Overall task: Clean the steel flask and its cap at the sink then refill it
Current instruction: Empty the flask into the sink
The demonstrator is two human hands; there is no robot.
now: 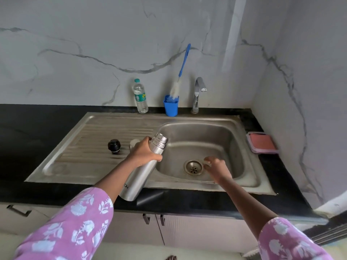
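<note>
While left hand (144, 152) grips tilted flask (139, 177), partial lettering (125, 186) reads "TON".

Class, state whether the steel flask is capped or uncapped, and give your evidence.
Uncapped. The steel flask, tilted in the left hand, shows bare threads at its open mouth; a black cap sits apart on the drainboard.

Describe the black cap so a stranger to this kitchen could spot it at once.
Find the stainless steel sink in the black countertop. On its ridged drainboard, left of the basin, stands a small round black plastic cap. Unlike the pale round cup beside it, it is black.
</note>
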